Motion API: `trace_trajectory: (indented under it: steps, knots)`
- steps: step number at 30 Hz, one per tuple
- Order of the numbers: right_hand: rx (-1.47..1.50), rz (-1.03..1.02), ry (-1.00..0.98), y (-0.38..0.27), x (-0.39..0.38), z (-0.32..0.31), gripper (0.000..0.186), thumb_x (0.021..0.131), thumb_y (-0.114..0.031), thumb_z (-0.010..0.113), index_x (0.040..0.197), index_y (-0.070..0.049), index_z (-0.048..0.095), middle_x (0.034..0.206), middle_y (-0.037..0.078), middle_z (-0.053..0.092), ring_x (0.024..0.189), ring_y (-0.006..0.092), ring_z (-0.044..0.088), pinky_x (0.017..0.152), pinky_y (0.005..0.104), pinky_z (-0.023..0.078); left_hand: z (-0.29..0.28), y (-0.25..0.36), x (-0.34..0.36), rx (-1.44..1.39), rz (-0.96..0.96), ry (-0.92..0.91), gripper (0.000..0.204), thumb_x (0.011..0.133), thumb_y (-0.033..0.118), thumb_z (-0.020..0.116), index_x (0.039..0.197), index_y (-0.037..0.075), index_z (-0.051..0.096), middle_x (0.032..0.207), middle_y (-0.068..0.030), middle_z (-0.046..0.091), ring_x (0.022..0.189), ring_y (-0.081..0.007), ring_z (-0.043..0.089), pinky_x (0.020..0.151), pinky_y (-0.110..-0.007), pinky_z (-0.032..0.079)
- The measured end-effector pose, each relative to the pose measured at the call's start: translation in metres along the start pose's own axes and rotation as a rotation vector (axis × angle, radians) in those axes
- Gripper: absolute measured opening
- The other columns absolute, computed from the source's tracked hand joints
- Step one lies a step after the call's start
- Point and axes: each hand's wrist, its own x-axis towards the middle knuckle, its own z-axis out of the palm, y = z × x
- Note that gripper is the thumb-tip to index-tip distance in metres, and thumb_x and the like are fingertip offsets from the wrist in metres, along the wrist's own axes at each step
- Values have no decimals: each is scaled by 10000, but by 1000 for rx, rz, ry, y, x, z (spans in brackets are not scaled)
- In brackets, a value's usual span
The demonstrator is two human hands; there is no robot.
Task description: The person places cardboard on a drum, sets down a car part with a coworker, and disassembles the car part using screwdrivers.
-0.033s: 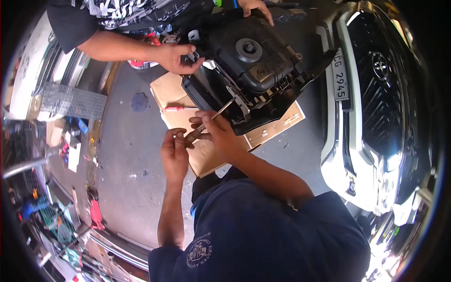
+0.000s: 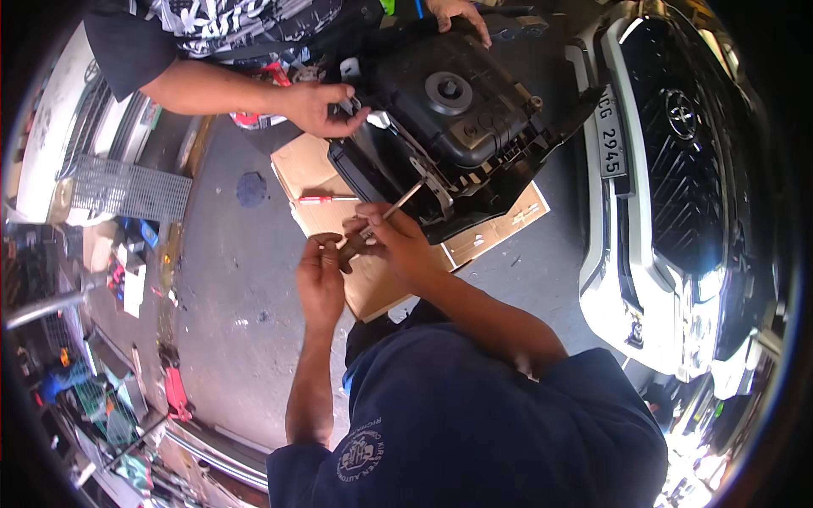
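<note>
My right hand [image 2: 389, 243] is closed around a thin metal-shafted tool [image 2: 405, 197]. Its handle end is mostly hidden by my fingers, and its tip reaches the near edge of a black plastic headlamp housing [image 2: 478, 140]. Just left of it, my left hand [image 2: 322, 275] pinches thumb and fingers together. Whatever they hold is too small or hidden to name. The housing lies on a cardboard sheet [image 2: 373, 288], its round grey cap [image 2: 449, 92] facing up. A screwdriver with a red handle [image 2: 315, 200] rests on the cardboard beside the housing.
Across from me a co-worker has one hand [image 2: 326, 110] by the housing's left end and another hand [image 2: 460, 19] at its far edge. A car with a dark grille [image 2: 677, 178] stands at the right. Small white pieces [image 2: 478, 240] lie on the cardboard; a metal grate [image 2: 131, 188] is at left.
The view has shifted very slightly. My hands, the tool and the housing stay in nearly the same places.
</note>
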Motion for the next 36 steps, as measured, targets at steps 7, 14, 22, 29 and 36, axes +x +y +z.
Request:
trace_trajectory:
  steps: [7, 14, 22, 29, 36]
  knots:
    - [-58, 10, 21, 1, 0, -8, 255, 972, -269, 552, 1002, -18, 583, 911, 112, 674, 803, 189, 674, 712, 311, 568, -5, 5, 3, 373, 360, -133, 246, 890, 88, 609, 1119, 26, 543, 790, -66, 586, 670, -94, 579, 506, -247, 480]
    - [11, -6, 44, -5, -9, 8, 269, 975, -247, 548, 1091, -4, 558, 1046, 149, 643, 954, 206, 635, 822, 335, 530, -15, 25, 17, 243, -7, -297, 266, 893, 165, 637, 1082, 4, 540, 712, -95, 590, 647, -153, 586, 587, -313, 465]
    - [-40, -6, -20, 3, -10, 4, 223, 920, -211, 641, 1018, -23, 570, 934, 117, 654, 891, 177, 640, 777, 309, 527, -8, 32, 6, 382, 428, -160, 296, 882, 177, 654, 1086, -5, 540, 829, -110, 604, 704, -173, 580, 630, -311, 477]
    - [-70, -13, 267, 1, -4, 16, 221, 903, -227, 667, 960, -32, 580, 882, 95, 660, 773, 153, 645, 692, 275, 525, -11, 14, 21, 134, 149, -194, 153, 975, 146, 510, 997, 6, 565, 793, -53, 607, 631, -118, 560, 587, -268, 470]
    - [-61, -49, 53, 2, -11, 0, 204, 905, -206, 662, 984, -32, 588, 883, 88, 658, 783, 149, 655, 687, 264, 524, 0, 23, 10, 163, 97, -141, 268, 902, 160, 613, 1101, 4, 525, 810, -73, 584, 676, -142, 566, 575, -304, 457]
